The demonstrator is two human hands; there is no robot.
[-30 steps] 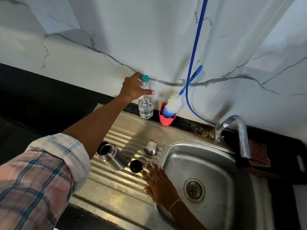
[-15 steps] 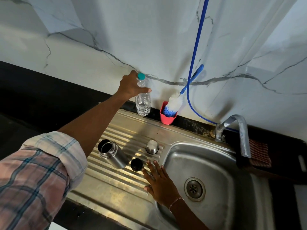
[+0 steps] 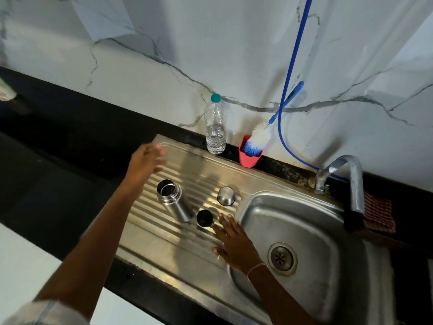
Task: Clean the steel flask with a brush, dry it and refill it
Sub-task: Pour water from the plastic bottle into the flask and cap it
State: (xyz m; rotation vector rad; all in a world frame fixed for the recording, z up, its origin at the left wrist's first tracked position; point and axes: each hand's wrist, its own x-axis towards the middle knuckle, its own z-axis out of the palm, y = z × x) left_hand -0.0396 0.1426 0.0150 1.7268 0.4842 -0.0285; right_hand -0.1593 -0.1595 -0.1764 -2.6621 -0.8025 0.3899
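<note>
A: left hand [image 3: 147,160] is blurry, left of centre, fingers apart, holding nothing. Right hand [image 3: 234,242] lies flat with straight fingers on the ribbed steel surface [image 3: 164,249], right at the sink basin [image 3: 304,219].

B: and the flask [image 3: 173,200]?

A: standing open mid-frame, just beside the left wrist, with the black cap [image 3: 204,218] and steel lid [image 3: 226,195] close by. I'd grip its body firmly, since wet steel slips, then fetch the brush [image 3: 256,139] from the red cup [image 3: 249,158] above.

Left hand [image 3: 146,160] has let go of bottle [image 3: 215,127].
</note>
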